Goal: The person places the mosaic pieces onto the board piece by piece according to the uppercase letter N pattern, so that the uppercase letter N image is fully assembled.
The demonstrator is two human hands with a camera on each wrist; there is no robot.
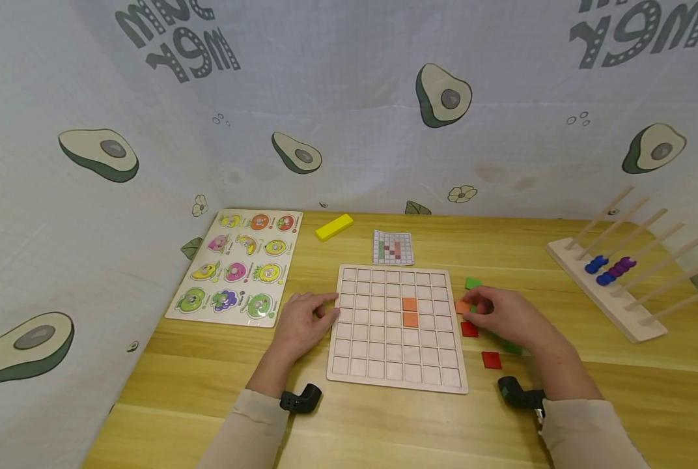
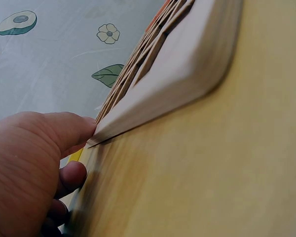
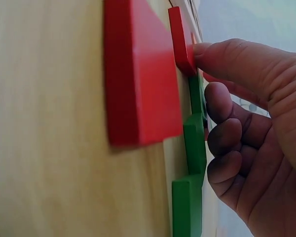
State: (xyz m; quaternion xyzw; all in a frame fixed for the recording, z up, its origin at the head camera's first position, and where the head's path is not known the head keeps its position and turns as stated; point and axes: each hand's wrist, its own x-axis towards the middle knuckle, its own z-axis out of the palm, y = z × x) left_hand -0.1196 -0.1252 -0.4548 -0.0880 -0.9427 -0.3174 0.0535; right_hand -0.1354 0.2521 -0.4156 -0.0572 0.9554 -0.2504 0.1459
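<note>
A light wooden grid board (image 1: 361,355) lies in front of me, with two orange square tiles (image 1: 410,304) in neighbouring cells. My left hand (image 1: 302,326) rests at its left side, thumb and index fingertips at the edge; the left wrist view shows a fingertip against the board's side (image 2: 187,84). To the right of the board, my right hand (image 1: 504,314) pinches an orange tile (image 1: 462,307) between thumb and index finger. Red tiles (image 1: 491,360) and green tiles (image 1: 473,283) lie around that hand. In the right wrist view, its other fingers curl beside green tiles (image 3: 187,207).
Beyond the board lies a small printed pattern card (image 1: 392,248), with a yellow block (image 1: 334,227) to its left. A fruit puzzle board (image 1: 234,267) lies at the left. At the right stands a wooden peg rack (image 1: 636,322) holding blue and purple beads. A printed cloth hangs behind.
</note>
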